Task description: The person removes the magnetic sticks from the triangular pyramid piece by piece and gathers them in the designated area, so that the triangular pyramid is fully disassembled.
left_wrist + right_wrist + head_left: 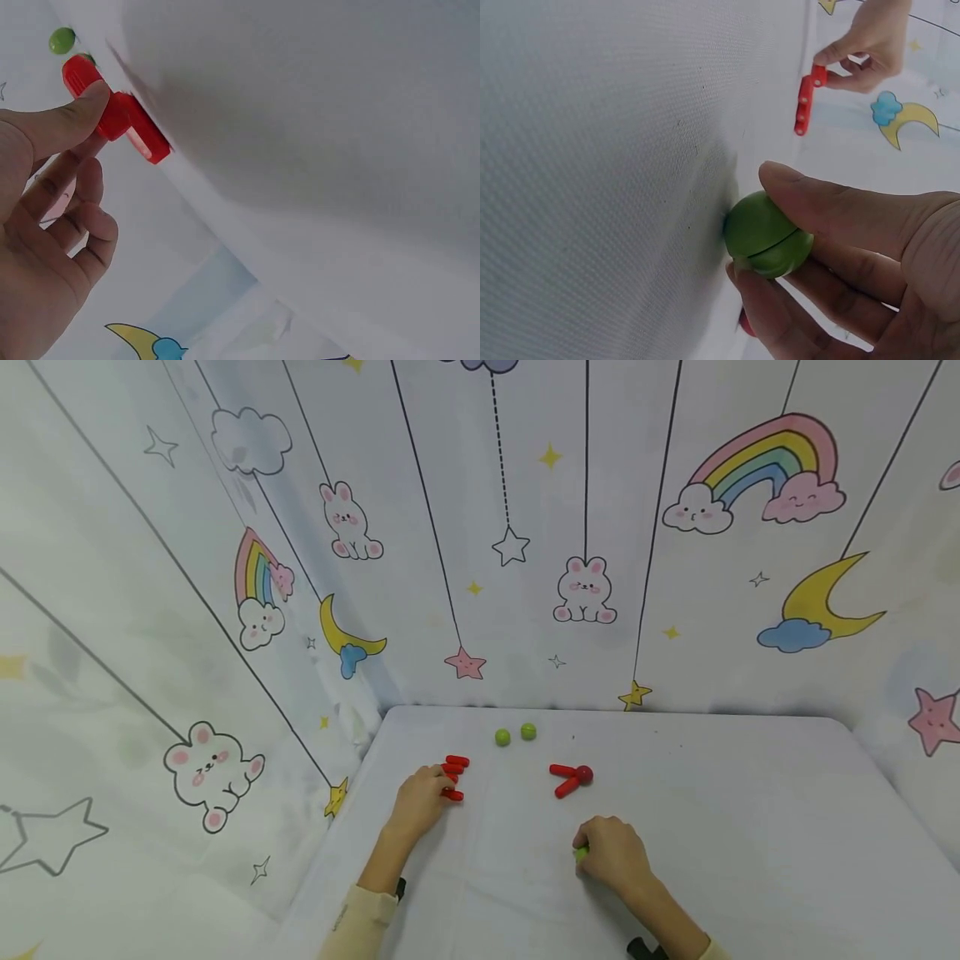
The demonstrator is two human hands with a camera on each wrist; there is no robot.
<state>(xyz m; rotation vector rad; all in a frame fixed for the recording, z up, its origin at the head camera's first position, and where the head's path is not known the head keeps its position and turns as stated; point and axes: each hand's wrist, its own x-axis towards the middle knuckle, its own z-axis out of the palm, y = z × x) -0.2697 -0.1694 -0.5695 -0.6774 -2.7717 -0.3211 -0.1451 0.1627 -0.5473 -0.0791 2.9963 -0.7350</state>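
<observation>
At the table's left, my left hand (420, 797) pinches a short red stick (112, 124) between thumb and fingertip, while its other fingers curl loosely. Further short red sticks (457, 761) lie close by in a rough column; the hand partly hides some of them. Nearer the middle, my right hand (617, 856) grips a small green ball (761, 232) with thumb and fingers, at or just above the tabletop. A thin dark seam runs across this ball. Beyond the right hand, a red ball (584, 774) lies at one end of two red sticks (562, 770) that form a V.
Two more green balls, one (502, 737) slightly left of the other (528, 731), sit near the back edge of the white-covered table (750, 827). A white curtain (465, 485) printed with rabbits, stars and rainbows hangs behind and along the left side.
</observation>
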